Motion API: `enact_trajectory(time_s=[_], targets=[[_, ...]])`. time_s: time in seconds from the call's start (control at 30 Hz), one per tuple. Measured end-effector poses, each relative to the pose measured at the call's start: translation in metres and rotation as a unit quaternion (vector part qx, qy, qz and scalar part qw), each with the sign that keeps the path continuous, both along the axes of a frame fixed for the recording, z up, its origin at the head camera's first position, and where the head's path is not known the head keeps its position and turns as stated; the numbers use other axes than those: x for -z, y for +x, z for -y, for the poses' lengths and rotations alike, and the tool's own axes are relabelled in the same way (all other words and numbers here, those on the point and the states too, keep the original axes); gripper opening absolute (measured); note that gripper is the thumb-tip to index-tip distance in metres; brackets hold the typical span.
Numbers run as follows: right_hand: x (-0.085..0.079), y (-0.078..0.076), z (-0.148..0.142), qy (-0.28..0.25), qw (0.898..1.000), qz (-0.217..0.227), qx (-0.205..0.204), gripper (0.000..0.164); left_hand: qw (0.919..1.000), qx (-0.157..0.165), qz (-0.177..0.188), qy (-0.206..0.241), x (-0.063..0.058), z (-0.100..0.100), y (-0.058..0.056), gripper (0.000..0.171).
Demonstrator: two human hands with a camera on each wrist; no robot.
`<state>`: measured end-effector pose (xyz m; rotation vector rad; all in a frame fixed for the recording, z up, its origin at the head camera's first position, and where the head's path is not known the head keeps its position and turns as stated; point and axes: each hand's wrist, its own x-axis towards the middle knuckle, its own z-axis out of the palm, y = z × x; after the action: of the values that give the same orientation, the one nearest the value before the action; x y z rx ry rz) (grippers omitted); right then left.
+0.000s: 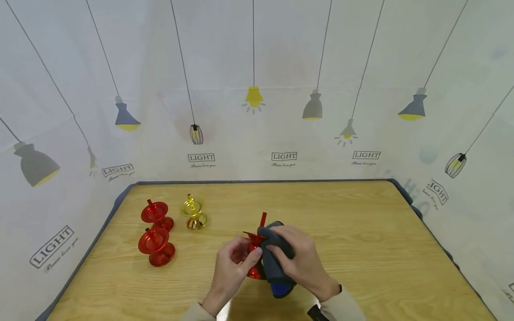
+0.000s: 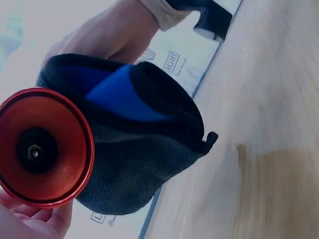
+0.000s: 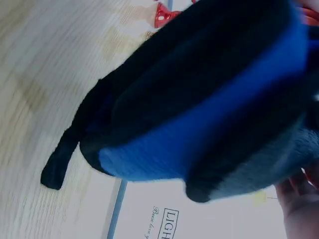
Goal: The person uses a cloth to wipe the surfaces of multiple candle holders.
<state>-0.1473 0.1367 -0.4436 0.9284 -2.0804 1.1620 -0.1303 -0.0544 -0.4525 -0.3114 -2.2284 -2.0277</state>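
My left hand (image 1: 230,267) grips a red metal candle holder (image 1: 254,272) by its middle, near the front centre of the table. A thin red tube (image 1: 263,219) sticks up from its dish, and the holder's round hollow base (image 2: 65,124) faces the left wrist view. My right hand (image 1: 302,258) pinches a folded dark grey cloth (image 1: 275,266) with a blue inner side, pressing it against the holder's right side near the dish. In the right wrist view the cloth (image 3: 164,144) hides most of the holder.
Two more red candle holders (image 1: 155,240) (image 1: 155,212) and a gold one (image 1: 195,218) stand at the left of the wooden table (image 1: 361,232). A white printed curtain (image 1: 225,89) surrounds the table's back and sides.
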Motion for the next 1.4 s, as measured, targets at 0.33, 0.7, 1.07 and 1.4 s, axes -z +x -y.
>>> enact_trajectory(time_s=[0.33, 0.7, 1.07, 1.4], targets=[[0.005, -0.005, 0.002, -0.035, 0.999, -0.02, -0.005, 0.043, 0.9655, 0.099, 0.18, 0.16, -0.008, 0.005, -0.003, 0.021], [0.016, -0.013, 0.0, -0.027, 0.999, -0.017, 0.002, 0.039, 0.9614, 0.156, 0.188, 0.126, 0.0, 0.009, -0.008, 0.032], [0.011, -0.013, 0.004, 0.02, 0.997, -0.07, 0.019, 0.037, 0.9946, 0.003, 0.086, -0.058, -0.004, 0.006, -0.007, 0.04], [0.016, -0.013, 0.003, -0.046, 0.998, -0.026, -0.02, 0.043, 0.9748, 0.123, 0.17, 0.075, -0.001, 0.016, -0.011, 0.038]])
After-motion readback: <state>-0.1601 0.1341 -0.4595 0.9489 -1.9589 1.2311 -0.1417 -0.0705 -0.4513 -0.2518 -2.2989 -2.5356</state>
